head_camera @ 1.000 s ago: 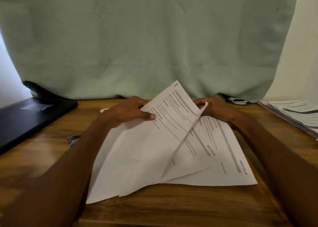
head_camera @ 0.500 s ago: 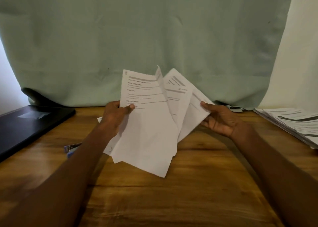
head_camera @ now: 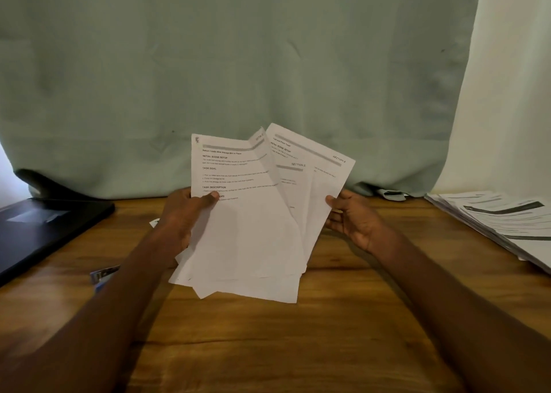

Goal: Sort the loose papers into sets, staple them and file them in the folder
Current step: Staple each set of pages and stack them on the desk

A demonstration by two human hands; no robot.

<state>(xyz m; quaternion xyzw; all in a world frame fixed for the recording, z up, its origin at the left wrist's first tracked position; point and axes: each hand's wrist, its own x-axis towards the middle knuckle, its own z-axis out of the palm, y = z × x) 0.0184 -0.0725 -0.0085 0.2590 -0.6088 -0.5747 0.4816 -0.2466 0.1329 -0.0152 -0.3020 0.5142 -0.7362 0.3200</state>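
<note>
From the head camera, the fanned sheets (head_camera: 253,213), which were lying spread on the table (head_camera: 343,333) a second ago, are now being held upright in front of the person, so squaring a set is probably coming next. The left hand (head_camera: 185,216) is pinching the front page, thumb over its printed face; the right hand (head_camera: 354,219) is cupping the rear pages' edge, fingers relaxed. Above the thumb, headings are showing; lower corners are splaying unevenly.

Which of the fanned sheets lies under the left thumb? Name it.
The frontmost sheet, headed INITIAL SCENE SETUP and TASK GOAL: the left hand pinches its left edge, while the sheets fanned behind it lean toward the right hand.
</note>
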